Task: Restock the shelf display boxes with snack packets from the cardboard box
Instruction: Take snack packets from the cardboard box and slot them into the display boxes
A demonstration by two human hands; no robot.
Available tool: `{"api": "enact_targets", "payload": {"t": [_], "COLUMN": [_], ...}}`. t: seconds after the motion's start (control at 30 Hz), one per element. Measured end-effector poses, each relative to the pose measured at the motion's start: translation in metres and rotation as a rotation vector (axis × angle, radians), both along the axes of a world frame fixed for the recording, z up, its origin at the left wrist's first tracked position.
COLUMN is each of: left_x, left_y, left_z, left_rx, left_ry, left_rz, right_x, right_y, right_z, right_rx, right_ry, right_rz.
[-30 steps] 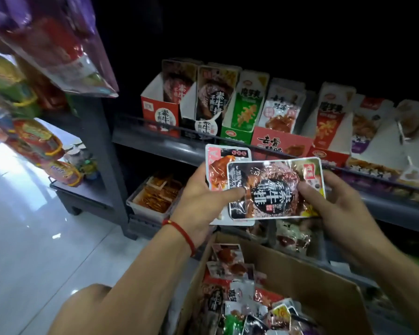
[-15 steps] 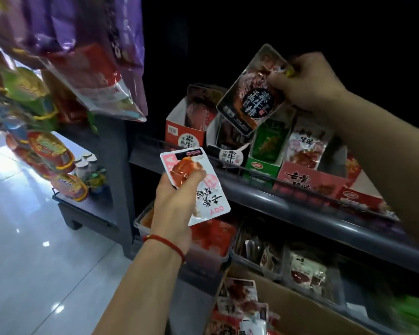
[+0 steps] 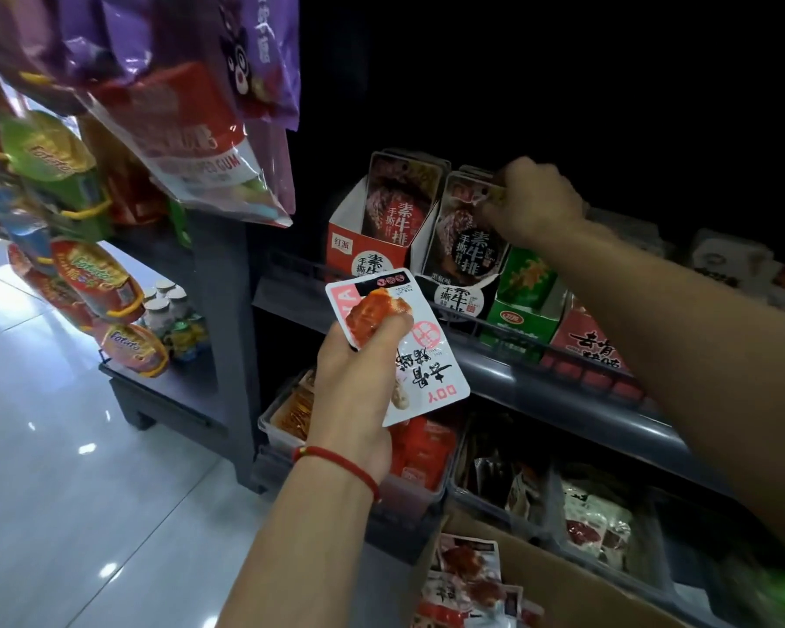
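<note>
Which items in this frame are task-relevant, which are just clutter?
Job:
right hand pinching dark steak-print packet into black display box
left hand gripping white-and-pink packet
brown cardboard box

Clutter:
hanging purple candy bags
small white-capped bottles

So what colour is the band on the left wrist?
Red, a thin cord, clearest in the head view.

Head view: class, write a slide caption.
Right hand slots dark steak packet into its display box; left hand holds white packet.
</note>
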State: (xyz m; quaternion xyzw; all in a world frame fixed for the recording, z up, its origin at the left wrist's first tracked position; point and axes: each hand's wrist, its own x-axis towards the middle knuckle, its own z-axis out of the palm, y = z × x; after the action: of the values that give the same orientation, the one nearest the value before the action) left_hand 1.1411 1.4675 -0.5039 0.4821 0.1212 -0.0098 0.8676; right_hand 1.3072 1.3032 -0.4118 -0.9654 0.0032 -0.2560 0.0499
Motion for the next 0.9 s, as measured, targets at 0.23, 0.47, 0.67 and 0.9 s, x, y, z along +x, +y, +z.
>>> {"api": "enact_targets", "payload": {"t": [0.23,0.47,0.67,0.9], "left_x": [0.005,0.006,0.002,-0.005], "left_y": [-0.003,-0.006,-0.011,-0.036], "left_z": [-0.007,-0.014,-0.014,-0.011], "left_rx": [0.0,0.1,0.212,0.0], "left_ry": [0.024,0.009,-0.112,-0.152], "left_rz": [-0.001,-0.038,-0.123,-0.141], "right_x": [0.0,-0.009,-0.057,-0.146], "right_y": [-0.016,-0.013,-0.006,-0.036], "right_z": [-0.008,-0.006,-0.001,-0.014], "right_rx": [-0.06,-0.215,-0.113,0.266], "right_ry": [-0.121,-0.132,-0.063,0.42], "right_rz": [-0.029,-0.065,0.474,0.448]}}
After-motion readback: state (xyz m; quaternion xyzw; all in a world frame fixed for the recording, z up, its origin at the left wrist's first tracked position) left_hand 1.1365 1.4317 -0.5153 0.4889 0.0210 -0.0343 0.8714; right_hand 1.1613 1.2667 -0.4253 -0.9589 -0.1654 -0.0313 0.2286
